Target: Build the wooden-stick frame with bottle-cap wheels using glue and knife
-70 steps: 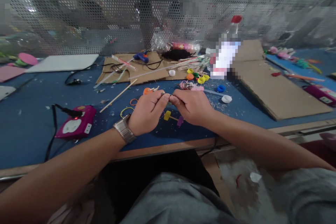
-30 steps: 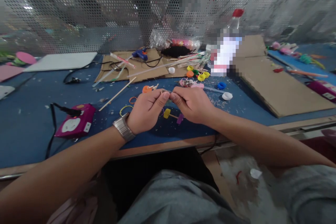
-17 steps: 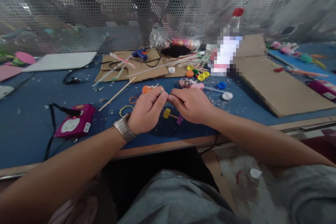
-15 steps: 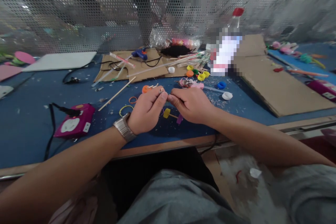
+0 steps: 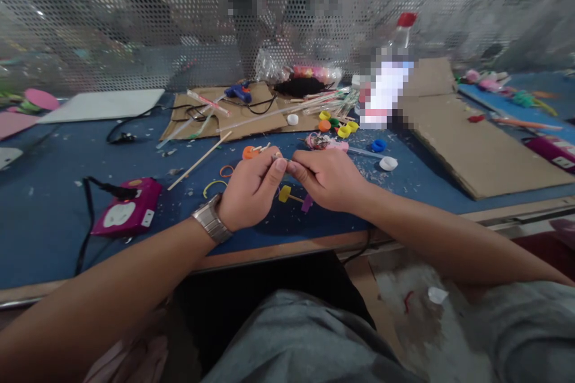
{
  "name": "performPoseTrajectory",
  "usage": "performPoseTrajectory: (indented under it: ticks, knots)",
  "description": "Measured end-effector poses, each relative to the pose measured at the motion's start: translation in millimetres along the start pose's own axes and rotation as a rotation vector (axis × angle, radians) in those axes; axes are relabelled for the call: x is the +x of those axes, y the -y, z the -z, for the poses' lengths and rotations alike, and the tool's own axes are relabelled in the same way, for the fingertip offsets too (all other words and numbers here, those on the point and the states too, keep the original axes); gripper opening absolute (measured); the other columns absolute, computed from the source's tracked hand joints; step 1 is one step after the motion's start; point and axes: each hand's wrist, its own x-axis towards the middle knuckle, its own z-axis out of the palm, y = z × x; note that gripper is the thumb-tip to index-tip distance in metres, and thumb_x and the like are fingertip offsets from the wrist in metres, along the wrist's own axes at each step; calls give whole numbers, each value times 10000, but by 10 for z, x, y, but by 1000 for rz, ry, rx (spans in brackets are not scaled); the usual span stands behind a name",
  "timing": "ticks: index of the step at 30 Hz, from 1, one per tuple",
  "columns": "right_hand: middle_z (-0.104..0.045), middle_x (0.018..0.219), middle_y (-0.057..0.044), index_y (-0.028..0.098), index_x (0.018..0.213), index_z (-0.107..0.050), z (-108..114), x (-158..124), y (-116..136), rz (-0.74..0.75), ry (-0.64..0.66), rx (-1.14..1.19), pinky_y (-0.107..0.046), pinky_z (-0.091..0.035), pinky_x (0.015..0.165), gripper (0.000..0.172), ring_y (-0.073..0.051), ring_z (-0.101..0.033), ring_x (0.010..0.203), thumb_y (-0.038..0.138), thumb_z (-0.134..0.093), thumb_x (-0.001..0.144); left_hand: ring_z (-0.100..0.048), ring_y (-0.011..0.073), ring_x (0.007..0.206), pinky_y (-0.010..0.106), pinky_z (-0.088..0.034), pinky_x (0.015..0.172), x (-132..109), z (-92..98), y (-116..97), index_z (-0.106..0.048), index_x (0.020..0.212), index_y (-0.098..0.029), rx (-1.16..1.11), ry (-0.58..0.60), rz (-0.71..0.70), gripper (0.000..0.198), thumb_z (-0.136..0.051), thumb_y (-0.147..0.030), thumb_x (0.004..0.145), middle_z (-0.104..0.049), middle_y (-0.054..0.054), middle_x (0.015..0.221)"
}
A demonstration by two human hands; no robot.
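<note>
My left hand [image 5: 251, 188], with a metal watch [image 5: 212, 219] on its wrist, is closed in a pinch above the blue table. Against it, fingertips meeting, my right hand [image 5: 332, 181] is closed too. Whatever small piece sits between the fingers is mostly hidden and too small to name. Just below the hands lie a yellow piece [image 5: 284, 194] and a purple piece [image 5: 307, 203] joined by a thin stick. An orange cap [image 5: 250, 152] with short sticks is behind my left hand. Beyond my right hand lies a pink piece [image 5: 336, 144].
A magenta power box [image 5: 128, 206] with a black cord stands at left, a wooden skewer [image 5: 200, 161] nearby. Behind are cardboard, a blue glue gun [image 5: 239, 91], several caps and a red-capped bottle [image 5: 406, 21]. A large cardboard sheet [image 5: 485, 149] lies at right.
Almost nothing differs. Both hands stay pinched together in the same place, with only a very slight shift of the fingers and of the view.
</note>
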Motion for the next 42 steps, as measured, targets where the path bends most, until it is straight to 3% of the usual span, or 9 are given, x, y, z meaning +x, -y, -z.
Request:
performPoseTrajectory:
  ticks: [13,25,38,42]
  knots:
    - [-633,706,-44,221,795,-574,-33,-17,-4,9,-26,-10,-342,-234,641,786,-180,-517,666,789,-129,1106,-429,156,585,346,-338,589,-30,-19,39,-473,754,-234,-16,-33,24,545,-404,-581,1170,-475,-24,633]
    - [-613,693,-37,221,798,-563,-47,-12,11,-23,-48,-15,-343,-224,640,793,-179,-521,654,805,-117,1095,-437,146,598,328,-346,594,-13,-30,41,-495,721,-219,-44,-50,36,550,-456,-538,1167,-473,-25,628]
    - [-598,702,-23,224,808,-542,-73,-18,13,10,-112,-21,-334,-236,627,678,-166,-508,657,713,-210,1142,-446,150,595,334,-361,592,-8,-35,27,-499,707,-221,-83,-67,40,596,-454,-612,1153,-490,-19,623]
    - [-576,686,-20,231,804,-522,-61,-1,23,-10,-68,-16,-337,-224,624,671,-171,-497,655,718,-202,1137,-459,160,634,343,-385,637,-3,-54,44,-483,758,-229,-82,-84,27,549,-447,-605,1156,-479,-20,669]
